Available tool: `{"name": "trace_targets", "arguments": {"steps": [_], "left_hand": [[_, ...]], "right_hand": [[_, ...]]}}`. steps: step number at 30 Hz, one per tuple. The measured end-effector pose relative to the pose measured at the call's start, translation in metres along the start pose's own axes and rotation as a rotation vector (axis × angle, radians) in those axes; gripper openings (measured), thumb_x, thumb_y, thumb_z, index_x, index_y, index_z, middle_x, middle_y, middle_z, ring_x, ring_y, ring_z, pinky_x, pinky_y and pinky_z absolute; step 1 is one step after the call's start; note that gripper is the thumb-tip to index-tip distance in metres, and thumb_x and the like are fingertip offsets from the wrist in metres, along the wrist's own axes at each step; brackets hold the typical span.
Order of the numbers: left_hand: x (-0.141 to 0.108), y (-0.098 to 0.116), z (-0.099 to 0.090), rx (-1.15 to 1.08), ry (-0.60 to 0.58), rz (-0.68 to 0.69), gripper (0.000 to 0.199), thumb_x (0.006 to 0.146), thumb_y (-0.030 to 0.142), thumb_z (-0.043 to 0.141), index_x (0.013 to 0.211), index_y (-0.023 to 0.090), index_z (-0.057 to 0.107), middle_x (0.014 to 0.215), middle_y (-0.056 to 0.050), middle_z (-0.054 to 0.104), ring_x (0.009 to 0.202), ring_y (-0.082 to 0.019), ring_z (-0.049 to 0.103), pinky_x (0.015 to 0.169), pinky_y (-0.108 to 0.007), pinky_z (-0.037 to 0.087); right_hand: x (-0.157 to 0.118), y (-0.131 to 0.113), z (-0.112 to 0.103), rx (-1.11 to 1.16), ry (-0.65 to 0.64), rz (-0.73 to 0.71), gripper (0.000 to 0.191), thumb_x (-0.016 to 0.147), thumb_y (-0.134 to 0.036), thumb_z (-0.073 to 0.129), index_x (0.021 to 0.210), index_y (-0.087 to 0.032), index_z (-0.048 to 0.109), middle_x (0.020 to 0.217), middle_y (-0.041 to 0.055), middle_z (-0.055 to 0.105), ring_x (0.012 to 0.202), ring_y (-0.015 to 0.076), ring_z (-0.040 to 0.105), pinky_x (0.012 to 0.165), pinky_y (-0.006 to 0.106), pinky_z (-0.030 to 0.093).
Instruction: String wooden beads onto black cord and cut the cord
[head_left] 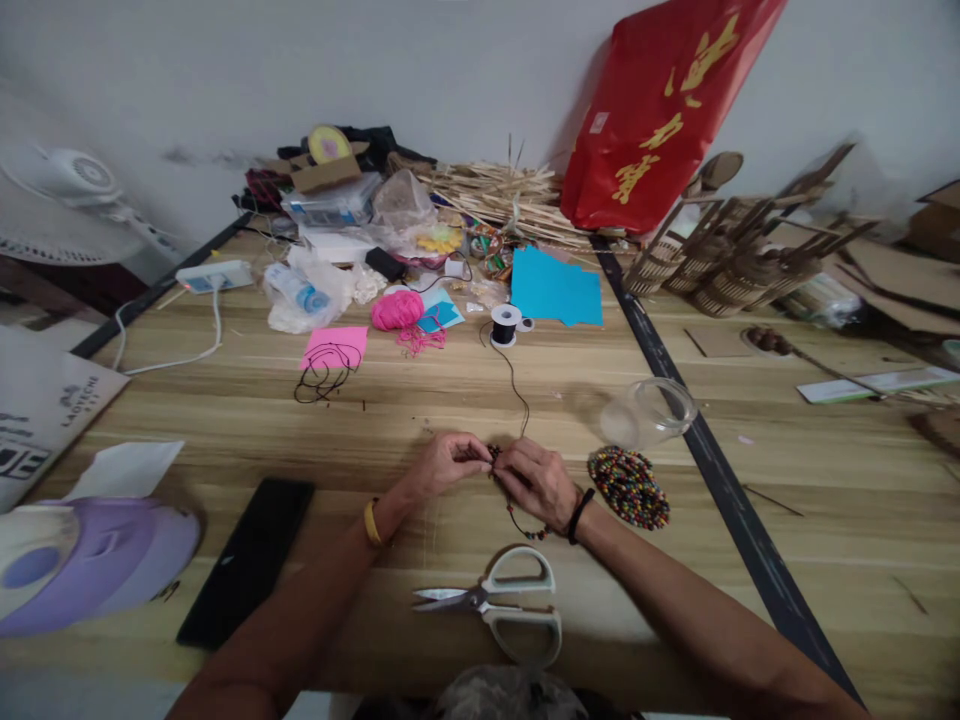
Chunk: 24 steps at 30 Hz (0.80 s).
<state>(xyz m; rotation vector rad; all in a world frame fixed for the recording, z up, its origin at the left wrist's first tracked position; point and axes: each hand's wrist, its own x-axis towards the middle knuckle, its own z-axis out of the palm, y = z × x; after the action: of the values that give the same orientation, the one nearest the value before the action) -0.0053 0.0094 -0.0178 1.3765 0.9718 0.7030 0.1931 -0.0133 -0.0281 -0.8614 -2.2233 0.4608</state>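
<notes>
Wood-grain table [390, 400] against a pale wall, two hands meeting over one beaded cord [534, 533].

Left hand [448, 462] and right hand [541, 485] both pinch the cord's upper end between their fingertips, near the table's middle; from there its long axis slants down and rightward, passing beneath the right hand to its wrist. One pair of scissors [474, 600] lies below, blades leftward; one black-thread spool [505, 325] stands beyond, one glass jar [649, 412] and one bead heap [628, 487] to the right. Gold Chinese characters mark one red bag [660, 120]; blurred lettering on the printed carton [49, 400] resembles "LAOTECHE".
</notes>
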Motion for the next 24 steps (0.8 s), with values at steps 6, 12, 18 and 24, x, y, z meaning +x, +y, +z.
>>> {"name": "trace_targets", "arguments": {"steps": [6,12,18,24], "left_hand": [[0.0002,0.0006,-0.0007,-0.005,-0.018,-0.003,0.024,0.064,0.029,0.075,0.075,0.01,0.066,0.073,-0.005,0.068,0.068,-0.012,0.061,0.068,-0.024,0.048],[-0.0008,0.0023,-0.0005,0.003,-0.015,-0.004,0.021,0.064,0.026,0.075,0.075,0.011,0.065,0.074,-0.005,0.068,0.069,-0.013,0.062,0.07,-0.025,0.048],[-0.0003,0.0019,-0.0007,0.001,-0.013,-0.003,0.019,0.065,0.024,0.074,0.075,0.01,0.065,0.075,-0.005,0.067,0.069,-0.012,0.061,0.07,-0.024,0.047],[0.0,0.0011,-0.0024,-0.026,-0.017,-0.012,0.021,0.064,0.024,0.074,0.076,0.009,0.065,0.076,-0.006,0.068,0.07,-0.012,0.062,0.071,-0.024,0.047]], "right_hand": [[0.0009,-0.0012,-0.0012,-0.01,-0.004,0.002,0.011,0.093,-0.023,0.047,0.088,-0.021,0.057,0.079,0.0051,0.062,0.075,0.0168,0.058,0.066,0.027,0.047],[-0.0002,0.0006,0.0006,-0.006,0.0,0.001,0.012,0.093,-0.022,0.047,0.089,-0.021,0.058,0.081,0.0052,0.062,0.076,0.0167,0.057,0.066,0.028,0.047],[-0.0006,0.0012,0.0005,0.003,-0.002,0.005,0.011,0.092,-0.02,0.047,0.089,-0.021,0.058,0.082,0.0053,0.063,0.077,0.017,0.057,0.067,0.029,0.048],[-0.0011,0.0008,0.0002,0.029,0.035,0.023,0.01,0.092,-0.021,0.049,0.088,-0.021,0.058,0.082,0.0052,0.062,0.077,0.0166,0.057,0.067,0.029,0.048]]}}
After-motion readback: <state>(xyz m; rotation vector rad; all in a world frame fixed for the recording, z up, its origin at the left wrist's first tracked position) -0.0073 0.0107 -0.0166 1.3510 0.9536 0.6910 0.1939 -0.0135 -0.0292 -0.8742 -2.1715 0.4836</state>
